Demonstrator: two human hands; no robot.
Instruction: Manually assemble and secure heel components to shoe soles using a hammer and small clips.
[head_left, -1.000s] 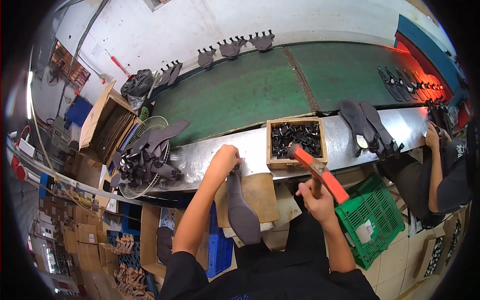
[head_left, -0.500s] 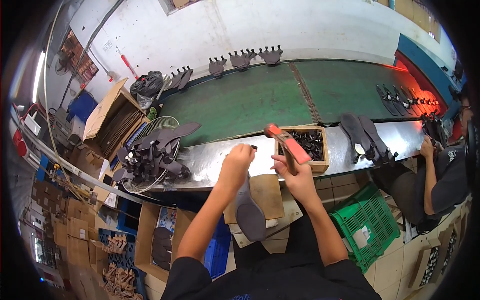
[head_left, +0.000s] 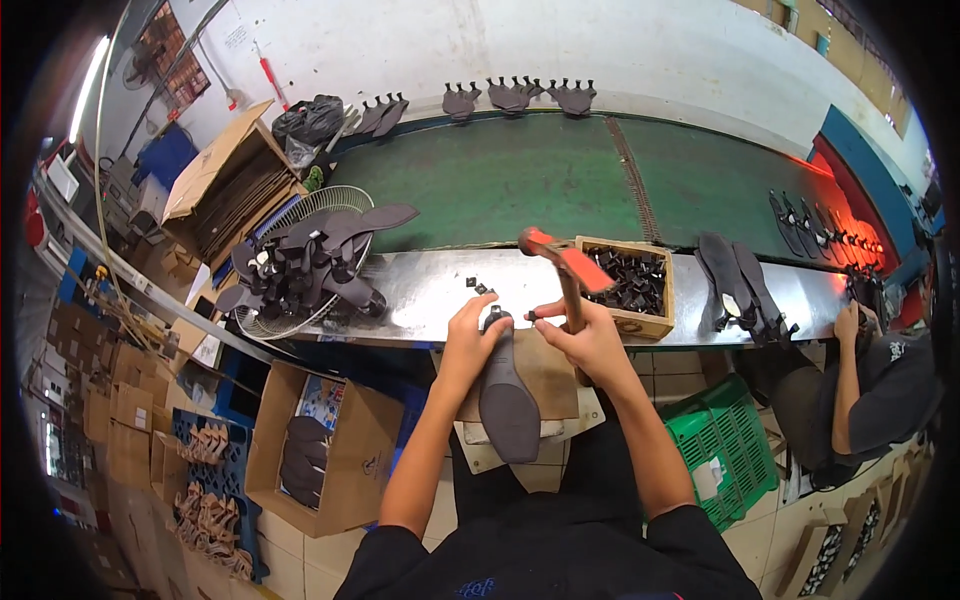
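A dark grey shoe sole (head_left: 508, 400) lies lengthwise before me on a worn tan block (head_left: 552, 375). My left hand (head_left: 470, 345) is closed around the sole's far end, where a small black fitting (head_left: 494, 316) sits near my thumb. My right hand (head_left: 588, 345) grips a hammer by its handle, with the red-and-rusty hammer head (head_left: 572, 264) raised above the fingers. Between that hand's thumb and forefinger is a small dark piece (head_left: 531, 316), close beside the sole's tip. More small black pieces (head_left: 474, 284) lie on the metal ledge just beyond my left hand.
A wooden box (head_left: 645, 326) of black pieces stands right on the metal ledge (head_left: 415, 290). At left, a wire basket (head_left: 262, 325) holds soles. Behind runs a green conveyor belt (head_left: 480, 190). A green crate (head_left: 725, 450) and a co-worker (head_left: 885, 390) are at right.
My left hand has come down from over the ledge onto the sole's far end. A small dark piece now shows at my right fingertips. The whole view has shifted slightly.
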